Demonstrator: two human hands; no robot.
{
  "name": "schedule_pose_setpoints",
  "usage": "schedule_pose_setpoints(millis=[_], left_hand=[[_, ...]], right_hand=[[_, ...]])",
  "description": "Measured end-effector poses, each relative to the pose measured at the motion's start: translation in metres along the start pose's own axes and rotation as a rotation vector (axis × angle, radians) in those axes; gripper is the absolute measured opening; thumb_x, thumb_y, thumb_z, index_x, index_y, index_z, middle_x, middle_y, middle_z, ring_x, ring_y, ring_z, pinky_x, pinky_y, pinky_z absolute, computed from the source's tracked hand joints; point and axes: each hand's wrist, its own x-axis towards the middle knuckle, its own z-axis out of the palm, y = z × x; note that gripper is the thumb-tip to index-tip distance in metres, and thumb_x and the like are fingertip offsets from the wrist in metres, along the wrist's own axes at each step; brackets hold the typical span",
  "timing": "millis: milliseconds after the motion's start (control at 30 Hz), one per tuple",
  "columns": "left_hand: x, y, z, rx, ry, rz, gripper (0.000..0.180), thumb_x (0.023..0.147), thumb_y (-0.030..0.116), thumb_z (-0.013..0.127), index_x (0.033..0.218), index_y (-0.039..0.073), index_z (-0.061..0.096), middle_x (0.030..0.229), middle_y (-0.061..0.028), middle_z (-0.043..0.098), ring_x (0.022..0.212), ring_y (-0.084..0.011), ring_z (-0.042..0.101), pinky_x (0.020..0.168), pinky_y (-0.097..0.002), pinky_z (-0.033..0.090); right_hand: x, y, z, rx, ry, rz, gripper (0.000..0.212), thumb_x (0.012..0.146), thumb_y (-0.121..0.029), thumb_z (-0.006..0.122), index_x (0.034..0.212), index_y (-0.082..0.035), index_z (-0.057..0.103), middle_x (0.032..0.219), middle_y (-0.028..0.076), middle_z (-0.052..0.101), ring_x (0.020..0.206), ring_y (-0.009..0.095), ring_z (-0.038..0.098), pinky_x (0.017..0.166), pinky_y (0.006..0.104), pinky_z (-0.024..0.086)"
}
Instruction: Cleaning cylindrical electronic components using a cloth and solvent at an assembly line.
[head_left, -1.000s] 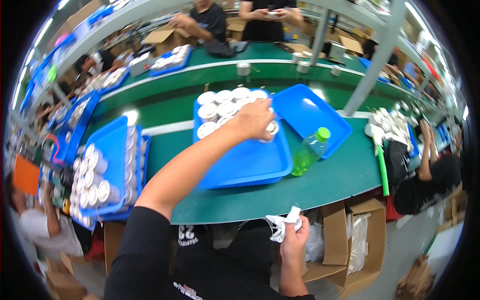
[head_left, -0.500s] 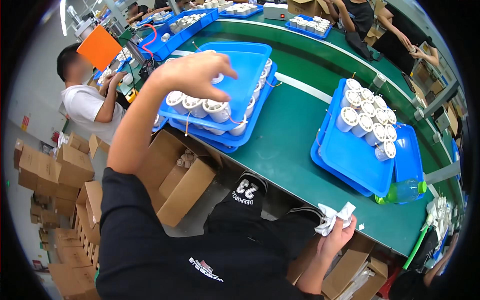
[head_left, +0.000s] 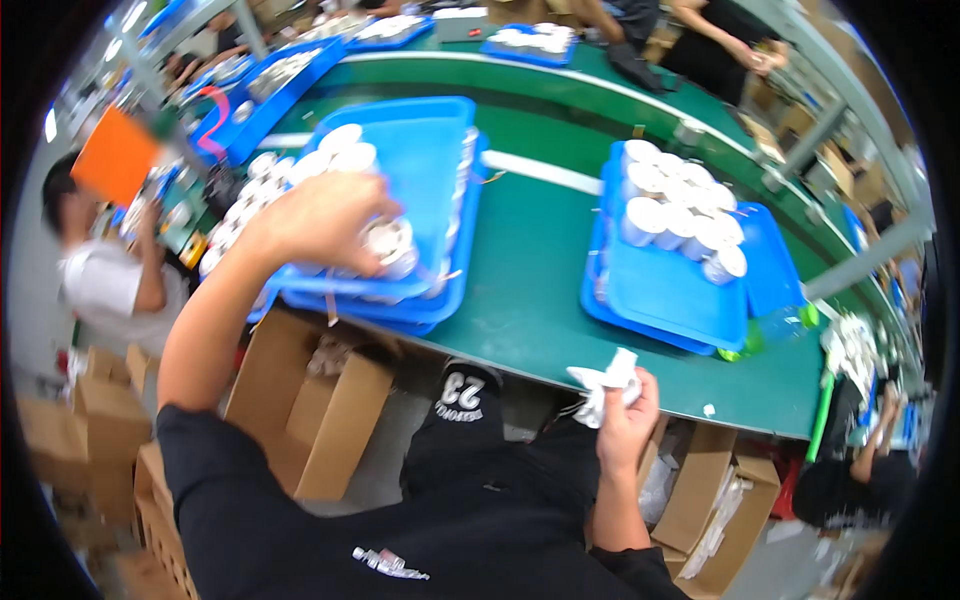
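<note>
My left hand [head_left: 322, 222] is over the upper blue tray [head_left: 440, 130] of a stack on the left of the bench. Its thumb and fingers close round a white cylindrical part [head_left: 392, 248] with a round top. More white cylinders [head_left: 345, 150] lie in that tray beyond the hand, and thin wires hang over its edge. At the bench's front edge, my right hand [head_left: 628, 415] pinches a crumpled white cloth [head_left: 605, 385]. Motion blurs the left side, so the fingertips are not sharp.
On the right, another blue tray stack [head_left: 660, 300] carries several white cylinders [head_left: 685, 200], with a green-capped bottle [head_left: 775, 330] beside it. Below the bench are open cardboard boxes [head_left: 345, 430]. A co-worker in white [head_left: 125, 285] stands at the left; others work across the bench.
My left hand, open above the tray before, has come down and closed on a white cylinder. The view has shifted, with the trays now further left. My right hand still holds the cloth.
</note>
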Motion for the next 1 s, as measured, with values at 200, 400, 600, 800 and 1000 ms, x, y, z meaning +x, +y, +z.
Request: schedule_pose_setpoints(millis=[200, 400, 600, 800, 1000], left_hand=[[-0.01, 0.022, -0.001, 0.053, 0.113, -0.014, 0.041, 0.058, 0.023, 0.076, 0.093, 0.003, 0.069, 0.087, -0.0133, 0.061, 0.089, -0.0315, 0.061, 0.079, -0.0414, 0.049], [-0.01, 0.038, -0.031, 0.0, 0.231, -0.031, 0.04, 0.053, 0.012, 0.074, 0.091, 0.001, 0.066, 0.089, -0.0141, 0.06, 0.087, -0.0335, 0.06, 0.075, -0.0406, 0.049], [0.0, 0.094, -0.045, -0.171, 0.398, 0.187, 0.046, 0.057, 0.001, 0.076, 0.101, -0.001, 0.063, 0.099, -0.0136, 0.059, 0.09, -0.0308, 0.06, 0.079, -0.0375, 0.049], [0.026, 0.162, 0.019, -0.469, 0.419, 0.522, 0.046, 0.058, 0.003, 0.078, 0.101, -0.002, 0.061, 0.106, -0.0149, 0.058, 0.095, -0.0326, 0.059, 0.08, -0.0391, 0.051], [0.039, 0.184, 0.074, -0.607, 0.365, 0.537, 0.046, 0.059, 0.004, 0.078, 0.102, -0.002, 0.062, 0.106, -0.0146, 0.058, 0.095, -0.0332, 0.059, 0.081, -0.0393, 0.05]], right_hand=[[0.017, -0.005, 0.015, 0.009, -0.097, 0.005, 0.014, 0.091, -0.005, 0.063, 0.101, 0.0, 0.055, 0.089, 0.003, 0.059, 0.078, 0.007, 0.057, 0.065, 0.0228, 0.047], [0.036, -0.015, 0.011, 0.046, -0.05, -0.107, 0.015, 0.086, 0.001, 0.064, 0.099, 0.0, 0.056, 0.088, 0.005, 0.059, 0.073, 0.01, 0.06, 0.06, 0.0252, 0.049], [0.068, -0.083, 0.037, -0.402, -0.081, -0.876, 0.035, 0.065, 0.01, 0.072, 0.096, -0.002, 0.064, 0.089, 0.011, 0.056, 0.071, 0.024, 0.059, 0.06, 0.0307, 0.048], [0.057, -0.097, 0.046, -0.222, -0.453, -0.948, 0.042, 0.059, 0.01, 0.073, 0.097, -0.005, 0.069, 0.092, 0.008, 0.058, 0.08, 0.024, 0.058, 0.067, 0.0323, 0.047], [0.036, -0.051, 0.01, -0.077, -0.406, -0.662, 0.04, 0.067, 0.006, 0.076, 0.099, -0.007, 0.055, 0.092, 0.011, 0.062, 0.082, 0.029, 0.059, 0.072, 0.0363, 0.048]])
